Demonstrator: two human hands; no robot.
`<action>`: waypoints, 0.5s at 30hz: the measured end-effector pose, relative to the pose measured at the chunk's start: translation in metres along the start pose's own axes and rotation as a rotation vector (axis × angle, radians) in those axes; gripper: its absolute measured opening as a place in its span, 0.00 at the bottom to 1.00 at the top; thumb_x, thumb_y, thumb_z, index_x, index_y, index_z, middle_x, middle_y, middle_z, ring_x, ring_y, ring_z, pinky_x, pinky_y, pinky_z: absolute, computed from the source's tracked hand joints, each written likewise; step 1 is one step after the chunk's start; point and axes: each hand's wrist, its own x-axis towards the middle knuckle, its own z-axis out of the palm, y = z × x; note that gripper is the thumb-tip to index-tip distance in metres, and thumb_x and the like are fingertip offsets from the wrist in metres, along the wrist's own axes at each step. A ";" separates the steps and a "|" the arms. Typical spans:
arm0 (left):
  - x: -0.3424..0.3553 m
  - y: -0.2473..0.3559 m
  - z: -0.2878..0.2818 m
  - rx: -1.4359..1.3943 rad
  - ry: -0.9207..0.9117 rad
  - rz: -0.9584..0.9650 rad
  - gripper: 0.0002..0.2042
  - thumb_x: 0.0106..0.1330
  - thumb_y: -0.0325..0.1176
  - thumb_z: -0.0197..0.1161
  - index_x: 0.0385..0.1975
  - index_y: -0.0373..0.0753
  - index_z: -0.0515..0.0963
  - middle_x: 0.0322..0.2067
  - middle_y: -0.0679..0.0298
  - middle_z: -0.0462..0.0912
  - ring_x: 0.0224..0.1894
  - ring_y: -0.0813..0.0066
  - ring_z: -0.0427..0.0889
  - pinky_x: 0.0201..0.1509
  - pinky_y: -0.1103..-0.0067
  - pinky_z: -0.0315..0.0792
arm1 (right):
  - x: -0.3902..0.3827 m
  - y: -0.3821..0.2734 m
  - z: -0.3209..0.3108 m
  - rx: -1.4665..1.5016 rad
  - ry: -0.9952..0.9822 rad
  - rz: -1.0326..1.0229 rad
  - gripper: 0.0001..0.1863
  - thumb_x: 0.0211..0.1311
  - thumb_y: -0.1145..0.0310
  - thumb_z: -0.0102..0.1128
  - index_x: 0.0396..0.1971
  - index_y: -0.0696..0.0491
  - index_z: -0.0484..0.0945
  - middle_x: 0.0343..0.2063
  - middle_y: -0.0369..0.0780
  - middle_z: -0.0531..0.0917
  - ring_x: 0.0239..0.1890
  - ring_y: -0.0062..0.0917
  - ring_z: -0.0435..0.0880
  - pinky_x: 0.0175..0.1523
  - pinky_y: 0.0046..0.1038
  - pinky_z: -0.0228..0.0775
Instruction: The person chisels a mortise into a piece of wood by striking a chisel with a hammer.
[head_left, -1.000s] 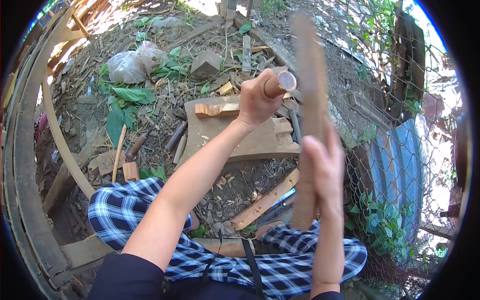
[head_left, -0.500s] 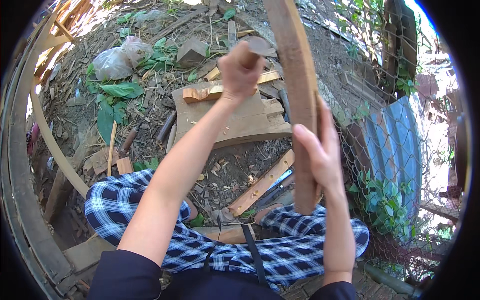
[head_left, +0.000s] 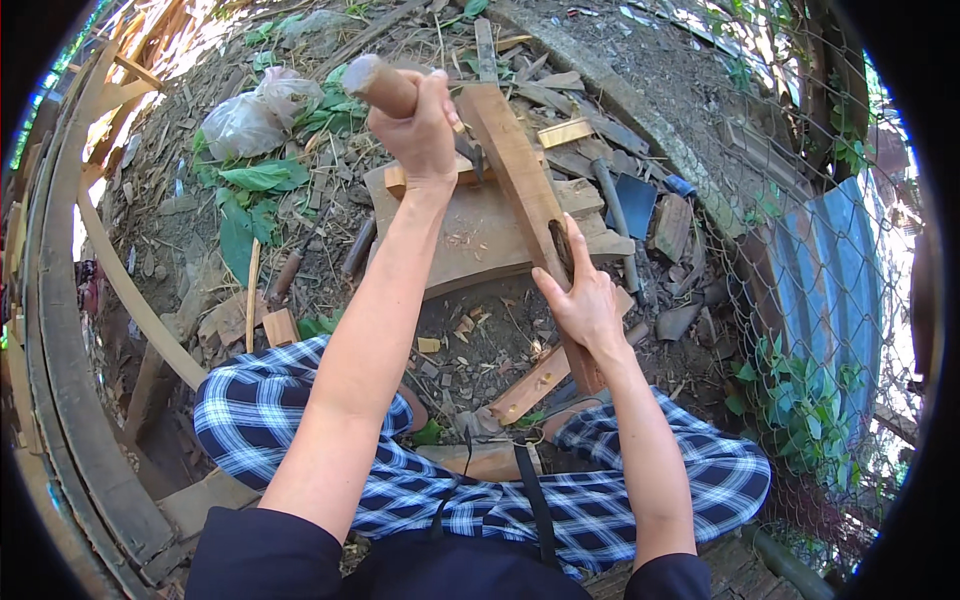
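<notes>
My left hand (head_left: 415,135) grips the round wooden handle (head_left: 376,86) of a tool, whose dark metal head (head_left: 475,160) shows just below and right of it, partly hidden. My right hand (head_left: 590,310) holds a long rough wooden beam (head_left: 510,160) that slants from near my right knee up toward the tool. A wide pale board (head_left: 465,250) lies on the ground beneath, with a small orange wooden piece (head_left: 395,180) on it. A plank with several holes (head_left: 520,395) lies below the beam, partly covered.
A plastic bag (head_left: 235,125) and leaves lie upper left. Curved wooden strips (head_left: 70,300) line the left edge. A wire fence and blue corrugated sheet (head_left: 820,290) stand right. A blue flat scrap (head_left: 630,205) and wood offcuts surround the board. My plaid-covered legs (head_left: 260,420) frame the lower area.
My left hand has moved leftward with the tool handle. The beam in my right hand has tilted from nearly upright in view to slanting up-left, its top now lower and beside the tool head.
</notes>
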 end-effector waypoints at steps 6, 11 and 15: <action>0.009 0.003 -0.008 -0.095 0.173 -0.027 0.10 0.62 0.23 0.64 0.27 0.40 0.68 0.15 0.68 0.71 0.14 0.80 0.67 0.19 0.80 0.65 | -0.001 -0.003 0.005 0.067 0.012 0.007 0.46 0.62 0.50 0.62 0.77 0.35 0.47 0.42 0.61 0.85 0.45 0.62 0.84 0.54 0.52 0.75; 0.013 -0.002 0.000 -0.075 0.222 -0.004 0.10 0.62 0.24 0.64 0.27 0.40 0.67 0.15 0.68 0.71 0.13 0.81 0.68 0.17 0.80 0.65 | 0.001 -0.004 0.001 0.058 0.011 0.038 0.46 0.62 0.49 0.62 0.77 0.36 0.48 0.42 0.61 0.85 0.46 0.62 0.83 0.57 0.52 0.74; 0.032 0.004 0.010 0.006 0.472 -0.092 0.10 0.62 0.26 0.65 0.26 0.38 0.68 0.15 0.68 0.71 0.12 0.81 0.68 0.14 0.81 0.63 | 0.001 -0.001 0.005 0.100 0.017 0.036 0.46 0.61 0.48 0.61 0.76 0.36 0.49 0.42 0.63 0.84 0.47 0.62 0.82 0.58 0.51 0.73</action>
